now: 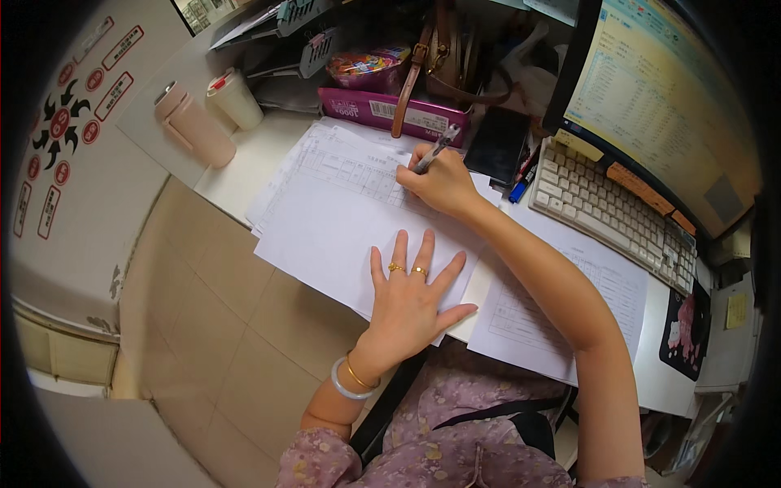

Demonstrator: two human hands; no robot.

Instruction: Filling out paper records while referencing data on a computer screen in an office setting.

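My right hand (443, 179) is closed around a pen (439, 146) with a clear barrel and dark grip, held over the printed table on a paper form (358, 179). Its tip is hidden behind my fingers. Fingers spread, my left hand (411, 297) lies flat on the blank lower part of a white sheet (317, 252), with two gold rings on it and two bangles at the wrist. More papers stick out beneath that sheet on its left side. Under my right forearm lies another printed sheet (521, 317) with a table on it.
A keyboard (610, 207) and a lit monitor (659, 106) stand at the right, near a mouse pad (685, 329). Beyond the papers are a black phone (498, 145), a blue marker (521, 187), a purple box (350, 106) and a bag strap (407, 93). A pink bottle (195, 126) and a cream cup (234, 99) stand far left.
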